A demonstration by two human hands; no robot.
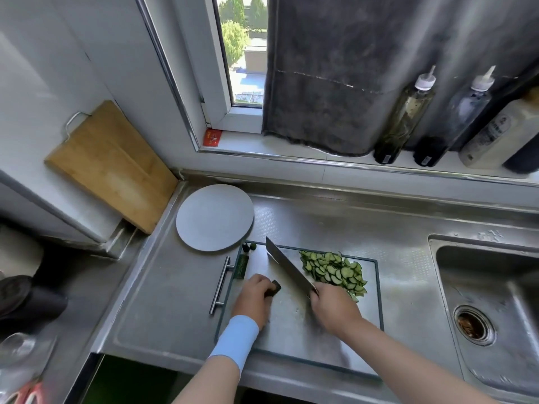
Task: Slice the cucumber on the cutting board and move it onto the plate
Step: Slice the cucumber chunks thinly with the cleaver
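A person's left hand [253, 297] curls round a short cucumber stub [274, 288] on the cutting board [291, 341], the right hand [332, 306] grips the handle of a cleaver [287, 268] angled just beside the stub, with a pile of cucumber slices [335, 271] farther right and a round grey plate [214, 217] beyond.

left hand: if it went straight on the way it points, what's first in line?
Likely the knife blade: the left hand, gripping the cucumber stub, points away and slightly right, towards it. Blade height is unclear, so contact is a guess.
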